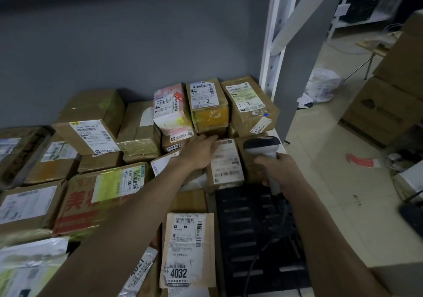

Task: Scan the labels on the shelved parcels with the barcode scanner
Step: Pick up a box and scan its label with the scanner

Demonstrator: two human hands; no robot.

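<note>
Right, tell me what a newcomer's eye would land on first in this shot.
Two bare forearms reach in from the bottom: the right hand grips a barcode scanner aimed towards the small labelled parcel at centre, while the left hand lies flat with straight fingers beside it. Around them the shelf is crowded with taped cardboard parcels, notably the 4032 parcel at the bottom.

Overall light: dim, bluish-grey indoors.
Brightest area: the tiled floor [338, 159] at right, lit from a source out of view.
Shadows: soft and dark between the parcels [142, 134] and behind them on the wall [137, 45].
Glare: pale sheen on taped box tops and on white labels.
Blur: label print smeared; forearms and near parcels soft.
Distortion: wide-angle bend, shelf post [273, 45] leaning, edges stretched.
Corners: darkened.
</note>
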